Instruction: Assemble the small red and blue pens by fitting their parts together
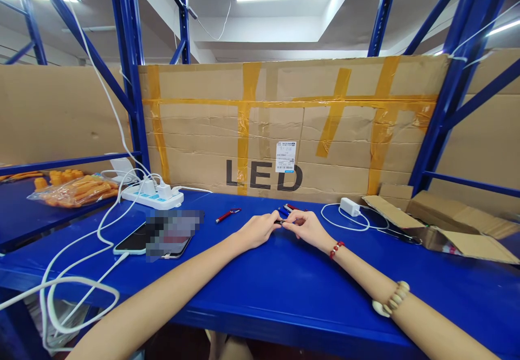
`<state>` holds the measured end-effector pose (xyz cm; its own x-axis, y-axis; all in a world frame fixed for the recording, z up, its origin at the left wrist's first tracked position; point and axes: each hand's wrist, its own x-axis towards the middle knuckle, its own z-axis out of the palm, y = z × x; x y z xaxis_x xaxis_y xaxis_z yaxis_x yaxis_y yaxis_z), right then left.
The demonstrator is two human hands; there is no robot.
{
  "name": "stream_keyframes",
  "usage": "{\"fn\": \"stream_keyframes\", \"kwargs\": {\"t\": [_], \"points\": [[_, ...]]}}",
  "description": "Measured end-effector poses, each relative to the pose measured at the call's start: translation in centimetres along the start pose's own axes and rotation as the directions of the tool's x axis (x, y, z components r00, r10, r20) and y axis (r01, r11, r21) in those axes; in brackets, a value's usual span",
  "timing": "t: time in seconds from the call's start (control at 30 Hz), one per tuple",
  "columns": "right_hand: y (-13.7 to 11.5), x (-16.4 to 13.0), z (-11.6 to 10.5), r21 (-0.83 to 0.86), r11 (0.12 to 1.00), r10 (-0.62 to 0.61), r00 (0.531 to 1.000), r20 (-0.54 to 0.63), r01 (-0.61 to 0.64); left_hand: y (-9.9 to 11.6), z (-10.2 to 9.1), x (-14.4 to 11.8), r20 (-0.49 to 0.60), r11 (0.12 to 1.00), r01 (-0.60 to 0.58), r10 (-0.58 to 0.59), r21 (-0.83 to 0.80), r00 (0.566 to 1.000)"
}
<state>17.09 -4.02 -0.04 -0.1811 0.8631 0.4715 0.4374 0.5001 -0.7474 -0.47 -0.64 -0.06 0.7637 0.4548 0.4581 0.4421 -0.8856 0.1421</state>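
Over the middle of the blue table, my left hand (pixel 260 230) and my right hand (pixel 304 226) meet with fingers closed. Between their fingertips is a small dark, slim object (pixel 279 221), mostly hidden, so its kind cannot be made out. Just behind the fingers lie a blue pen-like object (pixel 283 211) and a red pen-like object (pixel 291 207), both partly covered by my hands. To the left of my left hand, a slim red pen-like object (pixel 228 215) with a metallic end rests on the tabletop.
Two phones, one a light-edged phone (pixel 132 243), lie at left, partly blurred out. Behind them are a white power strip (pixel 156 197), looping white cables (pixel 97 230) and bagged orange pieces (pixel 83 189). At right are a white charger (pixel 349 207) and an open cardboard box (pixel 447 224). A cardboard wall (pixel 203 132) stands behind.
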Motion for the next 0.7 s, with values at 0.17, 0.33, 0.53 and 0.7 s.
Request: {"fn": "stream_keyframes", "kwargs": {"t": [0.17,0.33,0.53,0.7], "points": [[-0.3,0.0,0.1,-0.003,0.999,0.049,0.999,-0.001,-0.049,-0.01,0.05,0.05,-0.02,0.999,-0.009,0.009,0.043,1.0],[-0.5,-0.02,0.16,0.032,0.995,0.097,0.995,-0.009,-0.096,-0.2,0.29,0.14,-0.046,0.998,-0.019,0.022,0.057,0.999],[-0.54,0.02,0.19,0.039,0.991,0.125,0.992,-0.013,-0.125,-0.3,0.29,0.2,-0.051,0.998,-0.016,0.019,0.06,0.999],[-0.73,0.04,0.22,0.032,0.989,0.144,0.989,-0.02,-0.143,-0.15,0.18,0.25,-0.036,0.998,0.002,0.0,0.06,0.999]]}}
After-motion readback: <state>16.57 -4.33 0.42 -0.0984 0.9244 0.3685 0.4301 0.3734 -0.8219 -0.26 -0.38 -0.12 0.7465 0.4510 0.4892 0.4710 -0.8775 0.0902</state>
